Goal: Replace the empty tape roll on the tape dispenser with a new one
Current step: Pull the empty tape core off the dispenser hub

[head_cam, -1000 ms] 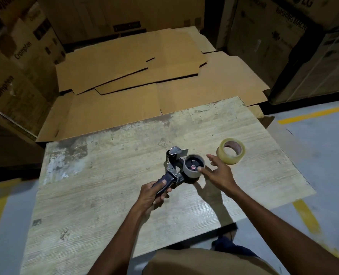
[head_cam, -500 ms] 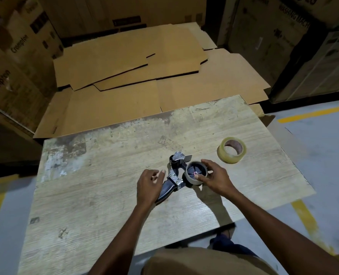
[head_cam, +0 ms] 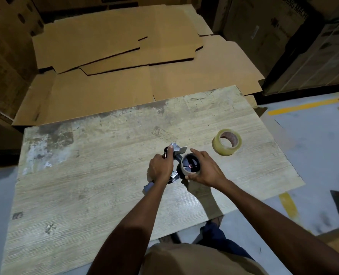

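At frame centre my left hand clamps the dispenser to the tabletop while my right fingers wrap the empty core; the new roll lies upper right, nearer my right hand.

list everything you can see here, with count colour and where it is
table: 1, pale worn wood grain, centre of view
dispenser: 1, black and metal, on the table, mid-right
empty roll: 1, grey core, on the dispenser
new roll: 1, clear yellowish with brown core, flat on the table, right of the dispenser
flat cardboard: several sheets, brown, stacked behind the table
boxes: several, brown, printed, along the left and right edges
floor: grey with yellow lines, around the table
left hand: 1, over the dispenser body
right hand: 1, fingers around the empty roll
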Demonstrator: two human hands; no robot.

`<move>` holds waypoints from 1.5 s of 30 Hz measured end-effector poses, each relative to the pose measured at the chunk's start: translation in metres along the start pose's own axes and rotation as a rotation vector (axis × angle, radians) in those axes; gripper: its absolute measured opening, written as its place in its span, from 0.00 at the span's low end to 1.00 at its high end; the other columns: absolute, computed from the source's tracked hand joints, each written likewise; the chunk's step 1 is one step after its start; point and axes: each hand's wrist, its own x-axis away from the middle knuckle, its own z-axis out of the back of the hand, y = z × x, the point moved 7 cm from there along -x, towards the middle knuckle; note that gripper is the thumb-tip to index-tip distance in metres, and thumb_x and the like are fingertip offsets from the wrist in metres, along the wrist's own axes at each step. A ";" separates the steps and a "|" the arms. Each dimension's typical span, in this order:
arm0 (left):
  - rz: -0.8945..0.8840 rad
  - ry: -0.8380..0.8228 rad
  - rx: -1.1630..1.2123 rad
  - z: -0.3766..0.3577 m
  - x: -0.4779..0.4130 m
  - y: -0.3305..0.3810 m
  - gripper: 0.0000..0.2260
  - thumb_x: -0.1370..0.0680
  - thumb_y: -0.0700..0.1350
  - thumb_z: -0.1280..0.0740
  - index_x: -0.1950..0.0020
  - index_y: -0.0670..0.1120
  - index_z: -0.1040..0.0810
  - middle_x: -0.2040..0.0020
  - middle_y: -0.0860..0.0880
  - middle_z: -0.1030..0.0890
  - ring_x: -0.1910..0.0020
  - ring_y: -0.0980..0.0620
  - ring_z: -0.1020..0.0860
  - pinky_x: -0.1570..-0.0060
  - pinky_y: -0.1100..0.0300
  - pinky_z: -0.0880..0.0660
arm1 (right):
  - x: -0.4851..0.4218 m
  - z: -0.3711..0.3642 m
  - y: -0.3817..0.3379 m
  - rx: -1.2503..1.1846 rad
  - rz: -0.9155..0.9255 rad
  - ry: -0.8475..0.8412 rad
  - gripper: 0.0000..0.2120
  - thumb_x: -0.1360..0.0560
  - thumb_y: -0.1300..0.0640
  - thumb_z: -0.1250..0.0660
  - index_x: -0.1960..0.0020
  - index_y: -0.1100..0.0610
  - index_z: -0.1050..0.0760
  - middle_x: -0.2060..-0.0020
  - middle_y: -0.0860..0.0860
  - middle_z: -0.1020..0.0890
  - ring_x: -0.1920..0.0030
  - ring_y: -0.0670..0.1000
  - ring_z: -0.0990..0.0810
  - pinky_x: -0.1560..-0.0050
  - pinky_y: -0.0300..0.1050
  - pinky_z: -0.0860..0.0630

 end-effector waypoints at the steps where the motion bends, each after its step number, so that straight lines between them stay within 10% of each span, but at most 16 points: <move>1: -0.002 0.025 -0.015 0.001 0.000 0.000 0.38 0.26 0.78 0.48 0.61 0.43 0.24 0.61 0.46 0.20 0.63 0.46 0.22 0.67 0.56 0.30 | -0.001 0.000 0.000 0.019 -0.003 0.002 0.52 0.34 0.45 0.18 0.18 0.50 0.43 0.29 0.56 0.30 0.31 0.58 0.27 0.36 0.51 0.25; 11: 0.003 0.232 0.091 0.004 0.004 -0.006 0.34 0.27 0.76 0.40 0.69 0.46 0.27 0.71 0.51 0.23 0.70 0.49 0.23 0.70 0.58 0.33 | -0.009 -0.004 -0.002 0.090 0.018 0.081 0.46 0.38 0.43 0.18 0.25 0.52 0.32 0.36 0.54 0.24 0.40 0.56 0.21 0.46 0.49 0.22; 25: -0.287 0.548 0.243 -0.001 0.067 -0.015 0.23 0.25 0.70 0.34 0.56 0.50 0.22 0.67 0.55 0.28 0.61 0.55 0.29 0.60 0.48 0.25 | 0.040 -0.021 0.020 -0.052 0.184 0.249 0.42 0.37 0.59 0.17 0.28 0.57 0.32 0.32 0.58 0.29 0.33 0.58 0.26 0.43 0.43 0.21; 34: -0.113 0.353 0.088 -0.002 0.047 -0.008 0.31 0.26 0.77 0.42 0.52 0.50 0.21 0.55 0.54 0.22 0.56 0.53 0.24 0.58 0.55 0.27 | 0.030 -0.014 0.022 -0.094 0.205 0.169 0.43 0.35 0.53 0.18 0.25 0.55 0.33 0.32 0.54 0.29 0.34 0.55 0.25 0.43 0.51 0.19; 38: -0.017 0.285 0.076 -0.002 0.035 -0.007 0.35 0.27 0.78 0.41 0.69 0.45 0.26 0.69 0.49 0.22 0.69 0.48 0.22 0.69 0.53 0.26 | 0.025 -0.008 0.024 -0.109 0.163 0.102 0.47 0.35 0.49 0.17 0.22 0.53 0.36 0.32 0.54 0.27 0.33 0.54 0.25 0.36 0.53 0.23; 45: 0.042 0.180 0.006 -0.002 0.036 -0.004 0.35 0.26 0.76 0.43 0.66 0.44 0.23 0.67 0.48 0.20 0.65 0.46 0.22 0.66 0.56 0.28 | 0.018 -0.004 0.015 0.008 0.076 0.002 0.51 0.34 0.41 0.20 0.19 0.50 0.42 0.29 0.56 0.31 0.30 0.58 0.29 0.36 0.54 0.24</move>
